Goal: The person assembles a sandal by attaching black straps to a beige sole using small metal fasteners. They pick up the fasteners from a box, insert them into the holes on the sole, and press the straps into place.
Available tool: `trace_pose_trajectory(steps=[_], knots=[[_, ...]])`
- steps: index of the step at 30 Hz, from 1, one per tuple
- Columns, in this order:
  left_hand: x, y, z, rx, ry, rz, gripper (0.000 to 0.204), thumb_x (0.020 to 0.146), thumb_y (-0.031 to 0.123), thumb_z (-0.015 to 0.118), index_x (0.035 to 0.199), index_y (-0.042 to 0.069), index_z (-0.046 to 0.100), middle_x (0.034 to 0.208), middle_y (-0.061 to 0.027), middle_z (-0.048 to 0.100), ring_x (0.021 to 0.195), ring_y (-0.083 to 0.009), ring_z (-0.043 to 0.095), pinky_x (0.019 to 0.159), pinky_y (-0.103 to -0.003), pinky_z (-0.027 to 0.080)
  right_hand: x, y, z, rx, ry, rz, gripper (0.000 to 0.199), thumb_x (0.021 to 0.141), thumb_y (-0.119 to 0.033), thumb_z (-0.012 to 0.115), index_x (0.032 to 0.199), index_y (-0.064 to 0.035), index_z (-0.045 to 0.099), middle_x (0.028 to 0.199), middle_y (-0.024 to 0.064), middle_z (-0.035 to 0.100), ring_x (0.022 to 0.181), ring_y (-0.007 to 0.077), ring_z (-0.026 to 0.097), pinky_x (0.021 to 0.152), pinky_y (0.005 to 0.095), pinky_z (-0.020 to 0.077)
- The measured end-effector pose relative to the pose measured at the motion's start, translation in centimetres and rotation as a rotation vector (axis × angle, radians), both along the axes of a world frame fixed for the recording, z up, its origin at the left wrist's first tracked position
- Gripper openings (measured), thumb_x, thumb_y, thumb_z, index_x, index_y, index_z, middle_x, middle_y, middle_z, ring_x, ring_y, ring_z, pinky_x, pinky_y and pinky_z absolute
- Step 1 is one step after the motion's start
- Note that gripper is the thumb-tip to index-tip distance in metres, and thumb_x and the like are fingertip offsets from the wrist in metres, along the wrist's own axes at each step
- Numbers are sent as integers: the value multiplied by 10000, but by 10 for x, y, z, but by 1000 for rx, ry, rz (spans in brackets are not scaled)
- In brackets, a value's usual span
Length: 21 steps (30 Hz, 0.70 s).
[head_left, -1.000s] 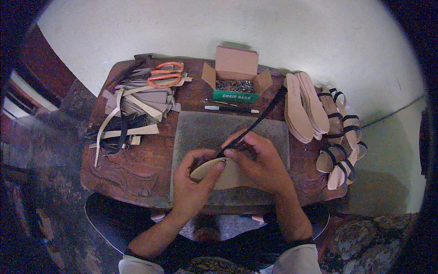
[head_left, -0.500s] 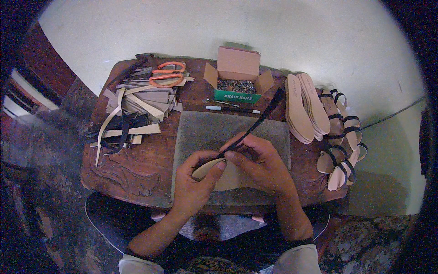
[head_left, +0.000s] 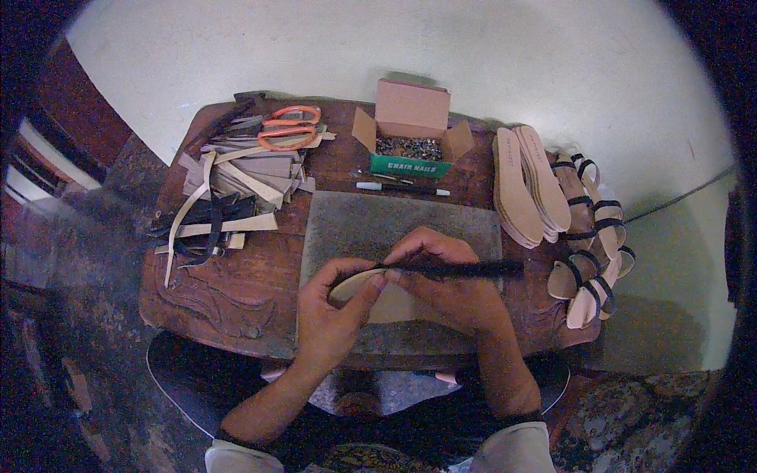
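In the middle of the frame, my left hand (head_left: 327, 315) grips a tan sandal sole (head_left: 367, 292) over the grey stone slab (head_left: 355, 221). My right hand (head_left: 453, 288) pinches a black strap (head_left: 465, 270) lying sideways across it. I think I should keep the strap flat and pull it snug against the sole's edge.

You are looking at a small shoemaker's workshop. On the worn wooden table (head_left: 236, 292), upper left, lie cut strips (head_left: 236, 177) and orange scissors (head_left: 288, 128). At top centre sits an open box of nails (head_left: 410, 134). At right, stacked insoles (head_left: 528, 185) lie beside finished strap sandals (head_left: 587, 236).
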<state>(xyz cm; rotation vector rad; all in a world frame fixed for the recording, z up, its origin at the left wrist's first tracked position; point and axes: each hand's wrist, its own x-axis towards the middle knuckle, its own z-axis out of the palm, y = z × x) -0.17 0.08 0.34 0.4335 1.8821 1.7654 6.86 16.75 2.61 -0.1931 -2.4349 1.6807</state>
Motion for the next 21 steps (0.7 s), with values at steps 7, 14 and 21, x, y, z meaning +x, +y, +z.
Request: trace_pose_trajectory(steps=[7,14,21], knots=[[-3,-1,2,-18,-13,-44,231,845,190,706,989,23,639,883,-41,663,801,-109,614,707,-252,494,-1,-2,-5,56,48,-56,172,822,-78,685,981,-32,636,897,40,623,856,126,592,761,276,466],[-3,-4,3,1,12,-68,206,854,167,691,993,24,638,872,-32,655,809,-96,601,718,-242,484,0,0,-5,43,19,5,198,809,-96,702,990,-36,653,924,46,632,885,144,607,794,287,475],[-2,-4,2,20,11,-64,183,862,132,669,1002,21,633,888,-30,652,832,-90,591,737,-238,473,-1,2,-3,77,22,11,170,786,-102,724,933,-40,664,900,59,638,848,141,603,758,284,474]])
